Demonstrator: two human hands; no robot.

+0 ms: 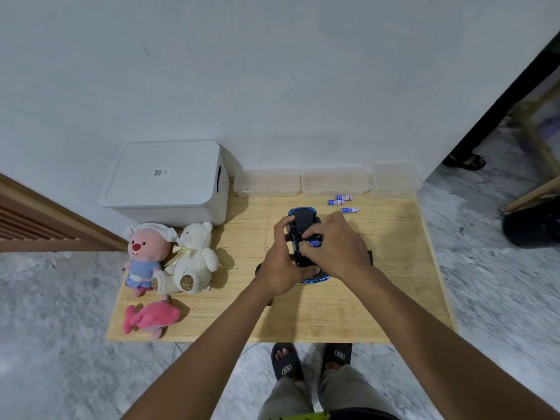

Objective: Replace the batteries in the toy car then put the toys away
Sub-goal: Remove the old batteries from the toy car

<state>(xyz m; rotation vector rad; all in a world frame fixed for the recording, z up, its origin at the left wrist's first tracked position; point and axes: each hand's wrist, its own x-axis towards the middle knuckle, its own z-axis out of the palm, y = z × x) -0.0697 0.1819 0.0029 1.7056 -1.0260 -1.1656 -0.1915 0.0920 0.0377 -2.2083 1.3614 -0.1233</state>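
A low wooden table (394,283) stands on marbled floor (60,313) against a white wall (272,71). The left hand (280,268) grips the upturned toy car (303,218); the right hand (339,247) pinches a battery (313,244).

Pale matt wooden table (333,313), grain visible. Far left, smooth white plastic box (169,183). Fuzzy cloth white teddy (194,259). Clear plastic tub (333,181). Toy car (304,219): matt black plastic, glossy blue edges.

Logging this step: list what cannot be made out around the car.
1. Head view: toy car battery bay, covered by left hand and right hand.
2. Head view: pinched battery, mostly hidden by fingers; polarity unreadable.
3. Head view: loose batteries print, too small.
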